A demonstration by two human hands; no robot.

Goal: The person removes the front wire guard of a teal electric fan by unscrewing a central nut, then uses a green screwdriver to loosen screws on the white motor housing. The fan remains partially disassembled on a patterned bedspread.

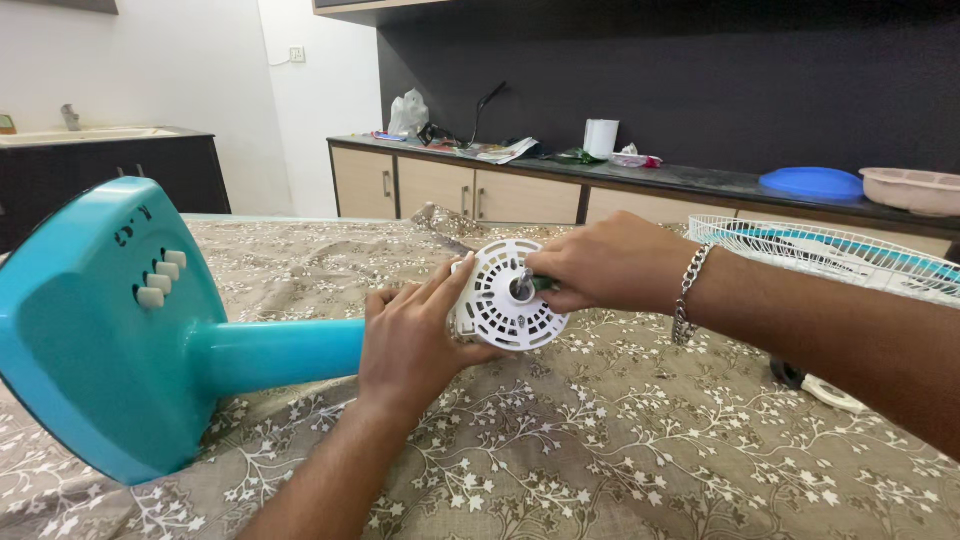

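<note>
A: Across the bed lies a beige-brown cloth printed with white flowering sprigs, and on it, on its side, rests the biggest thing here: a turquoise plastic pedestal fan base with a row of white push-buttons. Its round turquoise stem runs right, toward the hands.

B: And at the end of that stem?

A: The round white plastic motor housing with slotted vents, its face turned toward the camera, a metal shaft at its centre.

B: What lies to the right?

A: A white wire fan guard with turquoise blades showing through it, flat on the cloth, well apart from the housing.

B: How is the left hand?

A: The left hand is partly curled, fingers wrapped round the housing's left edge.

B: The right?

A: The right hand, a silver chain bracelet at its wrist, is closed round a thin dark-green-handled tool whose tip meets the shaft.
</note>
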